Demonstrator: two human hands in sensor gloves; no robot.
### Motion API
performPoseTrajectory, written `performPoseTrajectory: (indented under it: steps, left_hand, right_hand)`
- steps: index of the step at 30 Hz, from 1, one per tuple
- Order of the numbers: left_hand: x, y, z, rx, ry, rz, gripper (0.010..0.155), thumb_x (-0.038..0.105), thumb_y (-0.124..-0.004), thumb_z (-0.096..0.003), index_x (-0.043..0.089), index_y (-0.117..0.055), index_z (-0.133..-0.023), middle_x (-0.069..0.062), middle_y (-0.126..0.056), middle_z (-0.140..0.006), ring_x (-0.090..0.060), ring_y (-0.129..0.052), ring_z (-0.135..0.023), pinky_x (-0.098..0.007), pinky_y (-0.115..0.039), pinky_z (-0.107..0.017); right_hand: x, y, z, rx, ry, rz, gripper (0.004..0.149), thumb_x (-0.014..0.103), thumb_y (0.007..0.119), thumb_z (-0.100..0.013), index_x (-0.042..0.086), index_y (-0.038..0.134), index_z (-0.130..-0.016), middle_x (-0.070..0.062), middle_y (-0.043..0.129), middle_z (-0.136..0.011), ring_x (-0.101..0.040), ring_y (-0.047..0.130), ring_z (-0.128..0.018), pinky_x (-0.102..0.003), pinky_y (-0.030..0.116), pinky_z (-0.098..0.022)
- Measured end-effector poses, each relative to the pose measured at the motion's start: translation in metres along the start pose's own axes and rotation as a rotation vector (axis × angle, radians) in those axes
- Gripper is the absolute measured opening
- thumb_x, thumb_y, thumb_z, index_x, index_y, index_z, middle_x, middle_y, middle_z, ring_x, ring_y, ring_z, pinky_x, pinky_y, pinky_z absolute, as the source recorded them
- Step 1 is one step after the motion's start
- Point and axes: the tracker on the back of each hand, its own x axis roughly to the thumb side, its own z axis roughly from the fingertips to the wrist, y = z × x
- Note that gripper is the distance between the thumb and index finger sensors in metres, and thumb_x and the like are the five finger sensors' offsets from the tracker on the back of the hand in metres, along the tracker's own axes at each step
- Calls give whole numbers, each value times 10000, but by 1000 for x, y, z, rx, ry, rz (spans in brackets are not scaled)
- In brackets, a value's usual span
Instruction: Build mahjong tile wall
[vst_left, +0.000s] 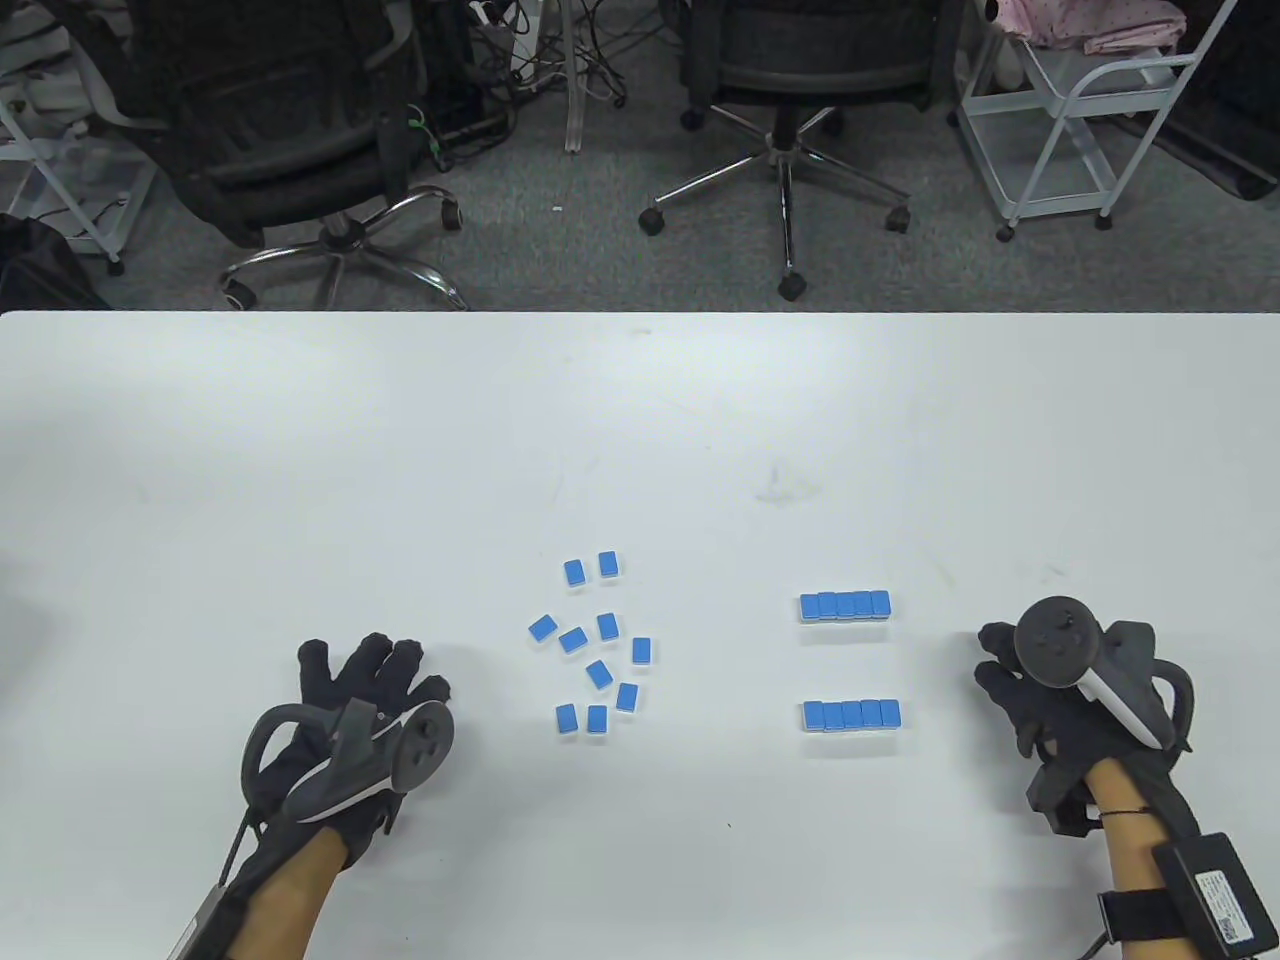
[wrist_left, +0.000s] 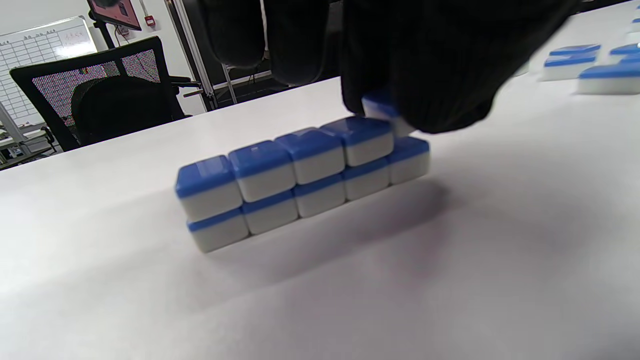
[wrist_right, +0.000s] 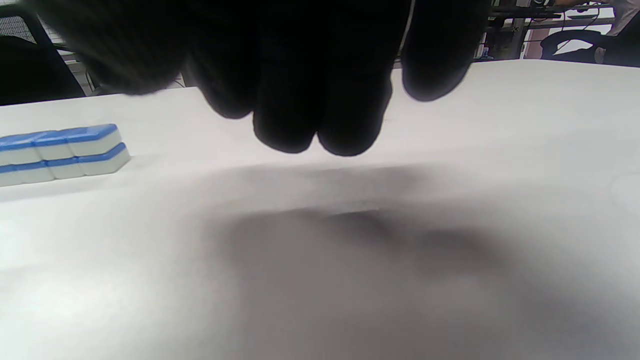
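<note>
L hand (wrist_left: 425, 60) pinches a tile (wrist_left: 380, 107) over the gap at the far end of the 2-high wall (wrist_left: 300, 175), loose tiles (vst_left: 600, 640) just R of it, R hand (vst_left: 1030, 700) well apart, empty, fingers slack

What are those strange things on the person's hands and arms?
Both hands, left hand and right hand, wear black knit gloves. A dark grey ring-shaped tracker with a white handle is strapped behind each. The forearms are bare; a black labelled box with a thin cable is strapped to the right one.
</note>
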Motion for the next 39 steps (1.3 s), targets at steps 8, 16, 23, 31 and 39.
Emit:
performPoseTrajectory:
  steps: [8,16,23,31,39]
  left_hand:
    - [-2,-2,0,-27,7,16,578,517,-831,-454,390,-714,-1006,29,-534,-1180,-315,-476,-1124,-752,-307,-771]
    - [-3,-3,-1,-34,-1,39,606,538,-823,-450,388,-691,-1022,24,-531,-1181,-315,-475,-1124,-754,-305,-766]
    - [-16,6,4,21,12,129,622,578,-779,-452,390,-667,-1034,25,-506,-1188,-314,-459,-1127,-755,-299,-767]
    - [-57,17,12,168,128,326,645,610,-698,-465,401,-593,-1066,30,-436,-1203,-307,-367,-1143,-738,-224,-774]
    - [-80,3,24,242,195,387,661,629,-650,-472,409,-535,-1085,21,-363,-1211,-318,-257,-1142,-720,-175,-757]
  right_hand:
    - [0,0,0,-6,-4,-3,550,502,753,-360,302,747,-873,8,891,-885,-275,892,-822,-569,634,-725]
    - [0,0,0,-4,-1,-2,549,502,752,-361,301,747,-872,7,891,-885,-275,891,-823,-569,633,-726]
    - [0,-1,1,-26,-4,1,546,501,753,-361,301,751,-869,6,894,-881,-275,893,-820,-571,634,-724]
    - [7,-10,8,-145,-44,-10,532,496,757,-359,292,774,-851,2,919,-850,-278,918,-786,-567,660,-703]
    - [38,-21,30,-312,-194,-13,515,487,766,-356,278,804,-825,-6,954,-804,-283,952,-733,-562,705,-658]
